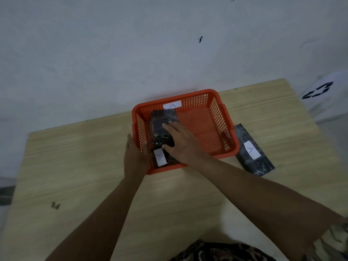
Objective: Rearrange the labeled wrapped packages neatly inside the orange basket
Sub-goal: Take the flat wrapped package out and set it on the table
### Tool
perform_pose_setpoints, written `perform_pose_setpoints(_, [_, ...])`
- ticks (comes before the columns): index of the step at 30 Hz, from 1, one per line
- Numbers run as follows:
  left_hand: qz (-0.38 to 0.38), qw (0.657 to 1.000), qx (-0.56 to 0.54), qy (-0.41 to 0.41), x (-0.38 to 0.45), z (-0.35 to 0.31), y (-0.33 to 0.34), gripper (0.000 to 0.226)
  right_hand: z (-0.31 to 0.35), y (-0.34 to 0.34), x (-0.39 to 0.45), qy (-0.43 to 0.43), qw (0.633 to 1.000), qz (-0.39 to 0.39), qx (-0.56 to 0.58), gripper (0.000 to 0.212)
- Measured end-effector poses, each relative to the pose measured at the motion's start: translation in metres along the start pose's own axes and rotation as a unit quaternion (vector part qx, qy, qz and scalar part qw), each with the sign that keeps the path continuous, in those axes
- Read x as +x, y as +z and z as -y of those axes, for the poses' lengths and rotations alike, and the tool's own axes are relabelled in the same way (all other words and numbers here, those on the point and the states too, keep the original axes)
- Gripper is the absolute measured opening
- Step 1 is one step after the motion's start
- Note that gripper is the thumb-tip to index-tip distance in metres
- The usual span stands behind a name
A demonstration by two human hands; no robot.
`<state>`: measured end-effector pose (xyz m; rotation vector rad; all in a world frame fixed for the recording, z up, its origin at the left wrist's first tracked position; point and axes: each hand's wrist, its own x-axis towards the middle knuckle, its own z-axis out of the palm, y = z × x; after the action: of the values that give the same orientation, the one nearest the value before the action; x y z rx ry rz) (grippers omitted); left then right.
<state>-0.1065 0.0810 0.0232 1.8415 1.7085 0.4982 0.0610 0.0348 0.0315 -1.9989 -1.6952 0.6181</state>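
An orange mesh basket [211, 117] with a white "A" label on its far wall stands on the wooden table. A dark wrapped package [161, 125] with a white "A" label at its near end lies lengthwise along the basket's left side. My right hand [180, 143] rests flat on top of this package, fingers spread. My left hand [134, 157] holds the basket's near left corner, thumb over the rim. A second dark package [252, 151] with an "A" label lies on the table just right of the basket.
The light wooden table [84, 166] stands against a white wall. A small dark mark [55, 205] sits on the table at the near left. A white bag with black print [323, 95] is past the table's right edge.
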Motion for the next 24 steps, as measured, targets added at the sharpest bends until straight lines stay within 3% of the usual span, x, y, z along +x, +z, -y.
perform_pose_setpoints(3, [-0.004, 0.996, -0.063, -0.058, 0.004, 0.004, 0.009, 0.046, -0.003, 0.011, 0.014, -0.055, 0.994, 0.031, -0.089, 0.080])
perform_pose_setpoints(7, [-0.017, 0.993, -0.071, -0.093, 0.013, 0.013, 0.015, 0.036, -0.011, 0.019, 0.022, -0.074, 0.992, 0.022, -0.099, 0.077])
perform_pose_setpoints(10, [-0.020, 0.996, -0.053, -0.071, 0.013, 0.018, 0.016, 0.036, -0.015, 0.017, 0.018, -0.070, 0.997, -0.006, -0.044, 0.075])
perform_pose_setpoints(13, [-0.026, 0.997, -0.044, -0.051, 0.013, 0.020, 0.016, 0.036, -0.016, 0.000, 0.009, -0.009, 0.994, -0.054, 0.096, 0.070])
perform_pose_setpoints(17, [-0.033, 0.997, -0.052, -0.038, 0.012, 0.021, 0.017, 0.037, -0.016, -0.028, -0.014, 0.085, 0.948, -0.157, 0.264, 0.043])
perform_pose_setpoints(21, [-0.029, 0.998, -0.051, -0.034, 0.011, 0.020, 0.015, 0.039, -0.020, -0.046, -0.046, 0.184, 0.854, -0.238, 0.424, 0.025])
perform_pose_setpoints(24, [-0.025, 0.998, -0.046, -0.026, 0.008, 0.019, 0.013, 0.040, -0.018, -0.054, -0.071, 0.212, 0.816, -0.243, 0.479, 0.022])
